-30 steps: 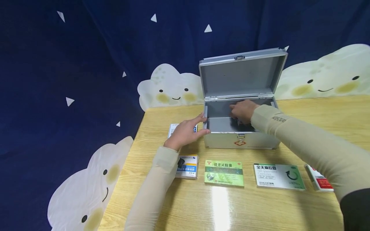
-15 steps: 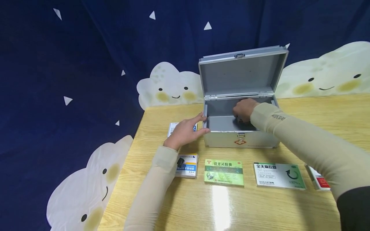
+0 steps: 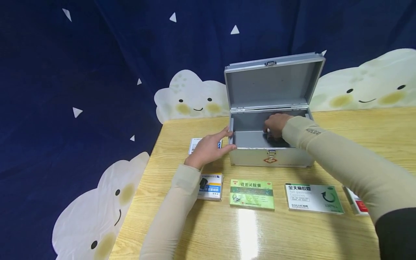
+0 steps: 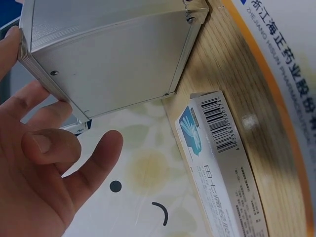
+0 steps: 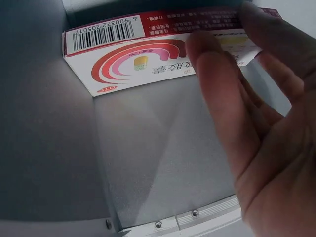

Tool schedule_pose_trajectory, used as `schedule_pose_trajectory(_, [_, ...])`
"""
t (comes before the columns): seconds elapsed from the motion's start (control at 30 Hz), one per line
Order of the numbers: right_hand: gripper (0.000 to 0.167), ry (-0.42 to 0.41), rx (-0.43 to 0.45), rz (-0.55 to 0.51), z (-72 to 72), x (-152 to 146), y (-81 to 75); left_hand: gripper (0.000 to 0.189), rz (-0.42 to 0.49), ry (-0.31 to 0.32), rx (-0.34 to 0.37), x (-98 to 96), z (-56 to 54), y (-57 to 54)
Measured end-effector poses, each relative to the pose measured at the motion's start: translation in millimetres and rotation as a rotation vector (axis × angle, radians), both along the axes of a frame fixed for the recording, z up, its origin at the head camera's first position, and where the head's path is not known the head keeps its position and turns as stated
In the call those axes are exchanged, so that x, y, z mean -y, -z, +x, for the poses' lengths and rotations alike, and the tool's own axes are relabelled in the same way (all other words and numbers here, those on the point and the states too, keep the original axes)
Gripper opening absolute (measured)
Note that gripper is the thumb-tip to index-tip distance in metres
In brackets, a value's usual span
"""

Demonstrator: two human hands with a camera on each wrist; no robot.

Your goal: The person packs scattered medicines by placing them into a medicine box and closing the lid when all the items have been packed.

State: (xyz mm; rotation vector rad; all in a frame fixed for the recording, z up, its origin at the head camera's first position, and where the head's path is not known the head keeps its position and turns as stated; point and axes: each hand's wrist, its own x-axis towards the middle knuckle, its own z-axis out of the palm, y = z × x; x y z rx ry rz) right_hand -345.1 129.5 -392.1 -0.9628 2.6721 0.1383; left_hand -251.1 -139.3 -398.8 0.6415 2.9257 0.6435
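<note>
A silver metal case (image 3: 253, 157) with a red cross stands with its lid (image 3: 273, 85) raised. At its left rim rests my left hand (image 3: 208, 148), thumb and fingers spread; the left wrist view has its fingertips right at the case's edge. My right hand (image 3: 276, 124) reaches down inside the case. In the right wrist view, its thumb and fingers pinch a red and white medicine box (image 5: 143, 61) against the inner wall. The fingers cover the box's right end. From the head view, the sleeve and hand mostly hide that box.
Medicine boxes lie on the table (image 3: 279, 238): a green one (image 3: 251, 194), a white-green one (image 3: 313, 198), a red-white one (image 3: 355, 202) partly under the right sleeve, a blue-orange one (image 3: 211, 187), and a white-blue one (image 4: 222, 163) left of the case. A blue curtain (image 3: 195, 43) hangs behind.
My right hand has shifted slightly right inside the case and its extended finger has drawn in. The left hand stays at the rim.
</note>
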Motion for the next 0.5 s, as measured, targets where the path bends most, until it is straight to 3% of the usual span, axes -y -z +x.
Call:
schedule_pose_trajectory(0.23, [0.035, 0.026, 0.054, 0.047, 4.3, 0.8, -1.7, 0.06, -0.01, -0.01, 0.0, 1.0, 1.5, -0.1])
schedule_pose_trajectory(0.5, [0.045, 0.082, 0.115, 0.08, 9.0, -0.5, -7.9, 0.06, 0.002, -0.013, 0.002, -0.3, 1.1, -1.3])
